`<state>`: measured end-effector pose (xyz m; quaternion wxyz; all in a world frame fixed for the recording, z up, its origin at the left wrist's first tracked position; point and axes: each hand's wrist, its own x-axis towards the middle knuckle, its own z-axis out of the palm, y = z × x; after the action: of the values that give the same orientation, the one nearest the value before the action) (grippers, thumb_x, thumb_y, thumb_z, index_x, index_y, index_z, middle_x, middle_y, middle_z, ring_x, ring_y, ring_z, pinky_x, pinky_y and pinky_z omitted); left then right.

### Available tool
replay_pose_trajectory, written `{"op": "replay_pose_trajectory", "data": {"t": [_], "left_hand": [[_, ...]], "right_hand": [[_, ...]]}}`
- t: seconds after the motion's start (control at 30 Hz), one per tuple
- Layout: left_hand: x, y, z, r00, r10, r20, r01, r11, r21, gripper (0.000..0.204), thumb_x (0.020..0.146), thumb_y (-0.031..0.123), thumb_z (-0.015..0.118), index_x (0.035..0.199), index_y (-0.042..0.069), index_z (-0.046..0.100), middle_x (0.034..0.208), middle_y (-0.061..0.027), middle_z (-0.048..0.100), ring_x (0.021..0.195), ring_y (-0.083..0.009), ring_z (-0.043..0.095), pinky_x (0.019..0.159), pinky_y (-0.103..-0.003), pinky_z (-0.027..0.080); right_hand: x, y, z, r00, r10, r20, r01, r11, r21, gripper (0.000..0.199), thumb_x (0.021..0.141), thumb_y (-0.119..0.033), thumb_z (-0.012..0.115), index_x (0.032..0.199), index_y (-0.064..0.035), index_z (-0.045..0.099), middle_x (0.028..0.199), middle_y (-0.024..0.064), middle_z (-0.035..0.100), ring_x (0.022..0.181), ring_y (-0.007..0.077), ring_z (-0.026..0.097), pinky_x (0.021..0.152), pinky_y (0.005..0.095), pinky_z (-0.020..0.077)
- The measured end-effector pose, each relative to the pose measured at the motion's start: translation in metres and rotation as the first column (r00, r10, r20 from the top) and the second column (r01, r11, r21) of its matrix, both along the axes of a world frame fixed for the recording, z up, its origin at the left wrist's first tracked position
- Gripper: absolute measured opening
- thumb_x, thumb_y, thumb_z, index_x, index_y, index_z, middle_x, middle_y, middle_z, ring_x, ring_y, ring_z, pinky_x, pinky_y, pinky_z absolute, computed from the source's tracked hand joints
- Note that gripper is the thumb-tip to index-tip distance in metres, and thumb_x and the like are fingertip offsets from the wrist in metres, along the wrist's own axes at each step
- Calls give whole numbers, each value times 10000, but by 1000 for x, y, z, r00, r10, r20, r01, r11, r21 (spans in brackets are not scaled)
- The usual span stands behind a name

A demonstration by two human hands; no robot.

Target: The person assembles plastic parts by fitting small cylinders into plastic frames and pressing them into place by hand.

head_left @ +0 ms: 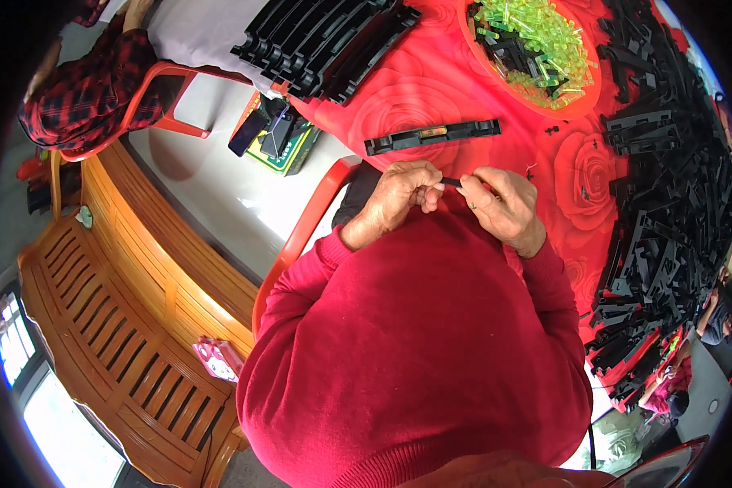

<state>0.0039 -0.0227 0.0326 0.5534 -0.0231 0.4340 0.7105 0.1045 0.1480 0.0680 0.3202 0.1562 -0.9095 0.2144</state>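
Note:
In front of my red sweater, both hands meet at the table's near edge. A short, thin black piece (451, 182) spans the gap between them, partly covered by fingers. My left hand (403, 193) pinches its left end with curled fingers. Its right end is gripped between the thumb and fingers of my right hand (503, 205), which wears a ring. Just beyond lies a long black plastic strip (476, 129) with a small yellowish insert at its middle; neither hand touches it. Farther off, an orange-red basin (496, 78) holds yellow-green clear vials and small black parts.
Long black strips (317, 49) are stacked at the far left of the table. A large heap of black plastic parts (667, 211) covers the right side. A red chair (309, 215), a green-yellow box (289, 154) and a wooden bench (138, 358) stand left. Someone in plaid (98, 98) sits far left.

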Motion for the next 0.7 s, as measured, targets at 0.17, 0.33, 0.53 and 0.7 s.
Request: {"op": "replay_pose_trajectory", "data": {"t": [0.17,0.33,0.53,0.7], "left_hand": [[2,-5,3,998,28,-53,-27,999,17,297,958,245,532,810,1,617,612,-40,562,534,-108,523,507,-231,424],[-1,-16,7,859,77,-506,-140,986,-87,267,972,202,529,1053,-46,586,607,-30,563,521,-75,508,506,-211,412],[-4,-18,0,839,-16,-544,-74,987,-143,283,957,116,538,1155,-86,527,559,-31,558,507,-69,505,497,-221,412],[-5,-19,0,473,-143,-869,-187,948,-258,302,935,110,565,1193,-44,539,524,-9,525,468,-76,505,457,-242,399]], "right_hand": [[-6,-11,9,936,-204,287,284,919,-273,157,733,-20,729,850,-25,626,788,70,566,585,184,575,507,297,477],[-28,-5,-14,782,-160,603,585,523,-620,108,797,-43,701,749,4,617,534,-21,480,530,28,404,468,239,318],[-46,-2,-28,690,-228,687,661,585,-469,114,791,-102,712,782,1,663,572,28,579,522,60,492,491,266,390],[-51,-4,-32,667,-202,717,672,579,-462,141,792,-147,709,786,-10,674,569,38,586,510,79,502,499,284,398]]}}
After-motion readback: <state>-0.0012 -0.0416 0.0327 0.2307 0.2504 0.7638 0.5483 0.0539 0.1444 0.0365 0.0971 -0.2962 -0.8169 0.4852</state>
